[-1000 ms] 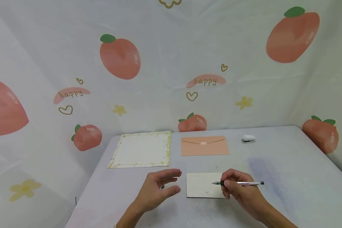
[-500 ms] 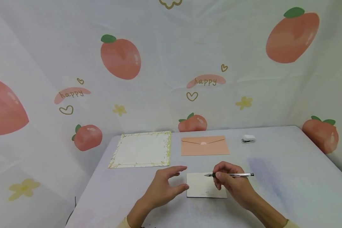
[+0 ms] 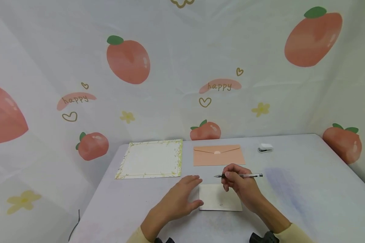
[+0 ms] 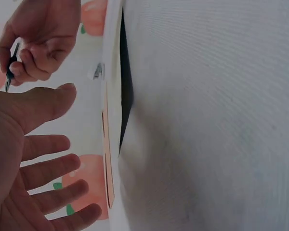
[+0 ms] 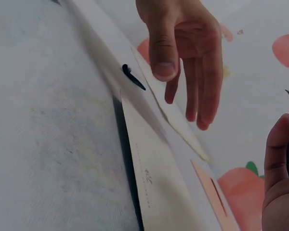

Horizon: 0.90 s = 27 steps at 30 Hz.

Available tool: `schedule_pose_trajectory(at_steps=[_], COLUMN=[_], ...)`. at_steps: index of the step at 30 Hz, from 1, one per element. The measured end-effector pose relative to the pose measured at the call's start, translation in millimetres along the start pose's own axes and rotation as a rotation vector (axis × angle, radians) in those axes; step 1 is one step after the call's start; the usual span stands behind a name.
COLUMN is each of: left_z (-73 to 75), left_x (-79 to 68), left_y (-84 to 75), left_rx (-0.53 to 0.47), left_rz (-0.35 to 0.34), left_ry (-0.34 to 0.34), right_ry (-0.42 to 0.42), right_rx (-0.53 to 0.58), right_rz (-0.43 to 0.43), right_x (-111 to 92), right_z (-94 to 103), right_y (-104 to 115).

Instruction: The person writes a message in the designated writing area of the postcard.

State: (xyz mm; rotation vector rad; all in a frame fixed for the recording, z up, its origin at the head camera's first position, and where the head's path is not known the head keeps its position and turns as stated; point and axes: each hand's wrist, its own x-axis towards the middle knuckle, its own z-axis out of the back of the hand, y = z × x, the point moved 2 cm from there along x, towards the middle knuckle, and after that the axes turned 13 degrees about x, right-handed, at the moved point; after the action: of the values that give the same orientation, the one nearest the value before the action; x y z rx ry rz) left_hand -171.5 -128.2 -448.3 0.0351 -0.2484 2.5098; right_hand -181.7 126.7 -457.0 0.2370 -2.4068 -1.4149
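My right hand [image 3: 246, 190] pinches a pen [image 3: 253, 175] with a black grip and clear barrel. Its bare tip points left, above the far edge of a small cream notepad [image 3: 211, 199] with a dark underside. At the pad's left edge is my left hand [image 3: 179, 200], fingers spread and thumb apart, holding nothing; in the left wrist view its fingers [image 4: 53, 166] stretch out over the table. A black pen cap [image 5: 133, 78] lies on the table beyond the pad in the right wrist view, hidden behind my left hand in the head view.
A sheet of paper with a floral border [image 3: 152, 158] lies at the back left. Beside it is a peach envelope [image 3: 219, 157], and farther right a small white stapler [image 3: 265, 147]. A peach-print cloth [image 3: 170, 67] hangs behind the table [image 3: 316, 189].
My right hand has moved left and away from me with the pen, uncovering more of the pad. My left hand has come right, to the pad's left edge.
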Motion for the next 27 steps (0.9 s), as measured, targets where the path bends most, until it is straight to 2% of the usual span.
schedule_pose_trajectory(at_steps=[5, 9, 15, 21, 27], left_z=[-10.2, -17.0, -17.3, -19.0, -15.2], left_x=[1.4, 2.9, 7.0, 7.6, 7.6], left_y=[-0.8, -1.0, -2.7, -2.9, -2.8], left_rx=[0.093, 0.122, 0.121, 0.173, 0.172], left_rz=[-0.036, -0.067, -0.059, -0.042, -0.045], left_ry=[0.029, 0.052, 0.089, 0.113, 0.097], right_ry=[-0.074, -0.124, -0.206, -0.275, -0.283], right_rx=[-0.023, -0.020, -0.027, -0.047, -0.172], right_rz=[-0.057, -0.093, -0.135, -0.174, -0.164], right_x=[3.9, 4.7, 13.1, 19.0, 22.0], right_z=[-0.9, -0.2, 0.9, 2.3, 7.6], right_y=[-11.1, -21.3, -31.4, -37.5, -44.2])
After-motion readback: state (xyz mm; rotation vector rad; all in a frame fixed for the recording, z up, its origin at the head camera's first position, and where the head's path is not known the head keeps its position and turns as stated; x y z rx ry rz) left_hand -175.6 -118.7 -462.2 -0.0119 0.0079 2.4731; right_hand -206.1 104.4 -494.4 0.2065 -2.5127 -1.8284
